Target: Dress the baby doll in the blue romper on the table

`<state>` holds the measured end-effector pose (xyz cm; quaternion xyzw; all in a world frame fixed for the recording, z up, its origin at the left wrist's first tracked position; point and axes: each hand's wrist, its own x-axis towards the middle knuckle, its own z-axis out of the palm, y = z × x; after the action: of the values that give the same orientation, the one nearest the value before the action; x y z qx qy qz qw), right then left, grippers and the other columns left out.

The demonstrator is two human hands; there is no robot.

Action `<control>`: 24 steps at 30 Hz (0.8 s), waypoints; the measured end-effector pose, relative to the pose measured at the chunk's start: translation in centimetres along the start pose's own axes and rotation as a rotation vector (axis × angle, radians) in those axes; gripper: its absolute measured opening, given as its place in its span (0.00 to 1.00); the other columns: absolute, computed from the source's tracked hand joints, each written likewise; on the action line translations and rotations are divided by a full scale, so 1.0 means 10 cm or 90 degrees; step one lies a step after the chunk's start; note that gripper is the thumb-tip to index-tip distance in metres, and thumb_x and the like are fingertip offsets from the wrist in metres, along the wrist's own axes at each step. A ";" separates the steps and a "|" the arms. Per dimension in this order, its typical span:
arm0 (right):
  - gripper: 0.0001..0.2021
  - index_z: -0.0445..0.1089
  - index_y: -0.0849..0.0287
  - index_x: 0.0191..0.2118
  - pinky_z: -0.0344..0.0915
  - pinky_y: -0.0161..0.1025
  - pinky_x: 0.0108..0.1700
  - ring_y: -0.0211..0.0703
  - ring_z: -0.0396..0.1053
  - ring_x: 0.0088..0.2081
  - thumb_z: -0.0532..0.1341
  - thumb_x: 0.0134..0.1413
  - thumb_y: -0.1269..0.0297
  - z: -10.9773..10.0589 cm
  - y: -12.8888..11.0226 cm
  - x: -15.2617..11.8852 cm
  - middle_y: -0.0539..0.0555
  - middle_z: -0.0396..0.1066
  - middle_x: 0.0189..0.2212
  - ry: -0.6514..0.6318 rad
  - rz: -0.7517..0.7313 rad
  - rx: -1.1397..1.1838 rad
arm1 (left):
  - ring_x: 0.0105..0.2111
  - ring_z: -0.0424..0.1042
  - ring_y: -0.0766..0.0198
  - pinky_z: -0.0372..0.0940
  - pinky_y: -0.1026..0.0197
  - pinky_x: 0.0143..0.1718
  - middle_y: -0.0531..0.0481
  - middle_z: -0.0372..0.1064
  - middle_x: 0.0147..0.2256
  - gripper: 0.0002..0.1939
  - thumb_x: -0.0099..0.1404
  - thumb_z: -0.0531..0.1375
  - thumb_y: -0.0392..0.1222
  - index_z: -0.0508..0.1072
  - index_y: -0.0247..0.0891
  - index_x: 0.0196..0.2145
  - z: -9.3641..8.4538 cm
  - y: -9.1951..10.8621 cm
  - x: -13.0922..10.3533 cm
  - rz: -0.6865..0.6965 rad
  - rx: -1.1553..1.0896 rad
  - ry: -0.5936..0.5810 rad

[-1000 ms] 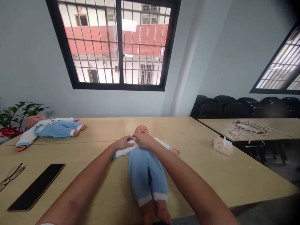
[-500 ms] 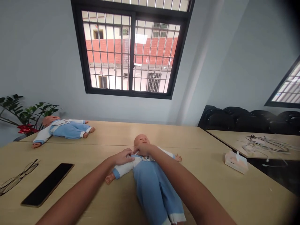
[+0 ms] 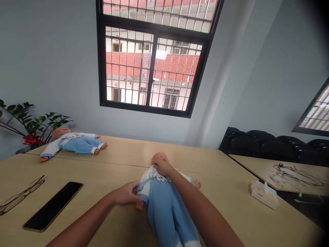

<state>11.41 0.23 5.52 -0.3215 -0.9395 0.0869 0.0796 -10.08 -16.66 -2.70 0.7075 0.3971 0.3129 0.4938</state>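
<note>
A baby doll (image 3: 164, 202) in a white top and blue trousers lies on its back on the table, head away from me. My left hand (image 3: 128, 192) is closed round the doll's sleeve near the blue cuff, thumb below and fingers above. From its fingertips a thin blue strap (image 3: 144, 183) runs across the sleeve towards the white bib (image 3: 158, 176) on the chest. My right hand (image 3: 163, 167) is at the doll's neck, fingers curled on the collar just under the chin; its fingertips are partly hidden.
A second doll (image 3: 82, 143) in like clothes lies at the table's back left, near a potted plant (image 3: 38, 120). Glasses (image 3: 23, 195) and a black phone (image 3: 53, 206) lie at left. A tissue box (image 3: 264, 195) stands at right; cables (image 3: 295, 175) lie on another table.
My left hand has moved from the doll's shoulder down towards its cuff, and the doll's arm is now closer to its body. My right hand stays at the neck. The view has tilted up slightly.
</note>
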 end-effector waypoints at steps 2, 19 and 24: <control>0.12 0.79 0.59 0.44 0.62 0.40 0.51 0.47 0.72 0.50 0.57 0.64 0.70 0.01 0.05 0.03 0.58 0.79 0.48 0.029 0.045 0.007 | 0.41 0.66 0.59 0.62 0.58 0.45 0.50 0.68 0.42 0.33 0.50 0.73 0.59 0.68 0.39 0.45 0.01 -0.02 -0.08 0.010 0.092 0.017; 0.15 0.72 0.60 0.48 0.59 0.44 0.58 0.50 0.65 0.54 0.51 0.62 0.72 0.26 0.13 -0.33 0.62 0.70 0.51 0.362 0.230 0.085 | 0.31 0.68 0.62 0.58 0.62 0.33 0.54 0.72 0.30 0.17 0.65 0.65 0.58 0.73 0.40 0.34 0.01 0.02 -0.02 0.004 0.375 0.385; 0.12 0.72 0.61 0.36 0.62 0.43 0.50 0.50 0.68 0.45 0.50 0.60 0.70 0.23 0.50 -0.74 0.61 0.73 0.38 0.330 0.298 0.138 | 0.36 0.70 0.57 0.60 0.55 0.40 0.50 0.74 0.32 0.07 0.71 0.60 0.42 0.74 0.41 0.34 0.21 0.03 0.02 0.232 0.658 0.374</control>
<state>19.66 -0.68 1.53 -0.5286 -0.7746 0.1174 0.3267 -8.14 -17.46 -3.07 0.7960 0.4893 0.3409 -0.1037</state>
